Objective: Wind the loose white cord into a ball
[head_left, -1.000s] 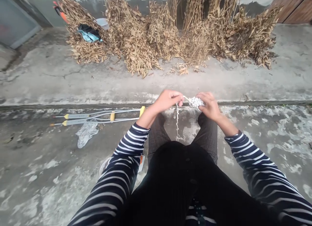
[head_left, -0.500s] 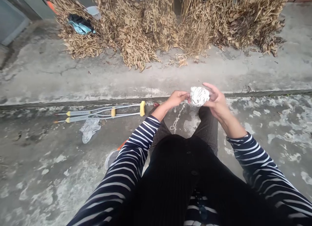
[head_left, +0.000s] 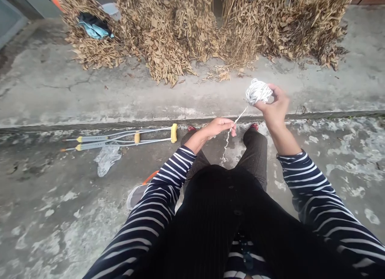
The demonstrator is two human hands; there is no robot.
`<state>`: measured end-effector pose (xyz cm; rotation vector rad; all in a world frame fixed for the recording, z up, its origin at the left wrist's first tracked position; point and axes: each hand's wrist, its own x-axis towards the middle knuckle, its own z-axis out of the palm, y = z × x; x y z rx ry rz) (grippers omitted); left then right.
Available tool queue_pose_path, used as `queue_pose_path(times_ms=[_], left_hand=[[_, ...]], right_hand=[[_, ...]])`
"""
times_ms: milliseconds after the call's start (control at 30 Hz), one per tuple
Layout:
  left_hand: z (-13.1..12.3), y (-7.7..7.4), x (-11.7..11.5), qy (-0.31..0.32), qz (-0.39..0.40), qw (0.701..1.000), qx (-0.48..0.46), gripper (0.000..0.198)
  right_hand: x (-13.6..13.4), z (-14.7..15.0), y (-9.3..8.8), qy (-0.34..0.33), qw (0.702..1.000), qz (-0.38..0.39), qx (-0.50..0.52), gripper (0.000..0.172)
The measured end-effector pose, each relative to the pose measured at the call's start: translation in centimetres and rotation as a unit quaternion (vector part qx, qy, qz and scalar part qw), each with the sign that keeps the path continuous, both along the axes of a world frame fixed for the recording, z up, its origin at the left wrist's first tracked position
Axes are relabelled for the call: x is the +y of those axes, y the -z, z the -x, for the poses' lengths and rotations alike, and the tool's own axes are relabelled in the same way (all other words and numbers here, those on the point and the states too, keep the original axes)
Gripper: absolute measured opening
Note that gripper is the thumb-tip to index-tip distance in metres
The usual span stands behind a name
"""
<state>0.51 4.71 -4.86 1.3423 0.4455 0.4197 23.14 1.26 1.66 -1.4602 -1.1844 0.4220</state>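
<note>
My right hand point(head_left: 272, 104) is raised above the step edge point(head_left: 90, 126), its fingers point(head_left: 279, 96) clamped around a ball of white cord point(head_left: 257, 92) that sits against the palm, far of my right knee point(head_left: 255, 140). The ball looks well wound, with many turns lying across one another, so a good amount of the cord is already on it. What is left is the thin strand of cord point(head_left: 233, 128) running from the ball, past my left hand point(head_left: 218, 128), down to the concrete floor point(head_left: 331, 150). I cannot tell how much more there is, as its lower end fades among the pale patches. My left fingers point(head_left: 228, 124) lie together where the strand passes them, but I cannot tell whether they pinch it. Off to the left, crutches point(head_left: 120, 137) with yellow grips lie on the floor just beside a clear plastic bag point(head_left: 106, 160). Far ahead stand bundles of dried plants point(head_left: 168, 42).
</note>
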Motion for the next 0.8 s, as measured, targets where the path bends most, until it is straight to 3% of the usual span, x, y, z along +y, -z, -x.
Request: queue_pose_path(times_ms=[167, 400, 500, 667, 800], left_hand=[[0.5, 0.3, -0.6, 0.008, 0.028, 1.0, -0.001, 0.044], [2.0, 1.9, -0.7, -0.013, 0.019, 1.0, 0.016, 0.048], [2.4, 2.3, -0.4, -0.007, 0.0, 0.999, 0.048, 0.048], [2.4, 2.2, 0.7, -0.033, -0.008, 0.999, 0.03, 0.047], [2.6, 3.6, 0.9, -0.034, -0.04, 0.996, 0.067, 0.045]], right_hand=[[0.3, 0.0, -0.1, 0.053, 0.988, -0.089, -0.112, 0.05], [0.5, 0.2, -1.4, 0.032, 0.979, -0.176, -0.099, 0.047], [0.8, -0.1, -3.3, 0.03, 0.972, -0.204, -0.114, 0.046], [2.0, -0.6, -8.3, -0.018, 0.942, -0.281, -0.181, 0.044], [2.5, -0.5, -11.2, -0.001, 0.911, -0.339, -0.235, 0.039]])
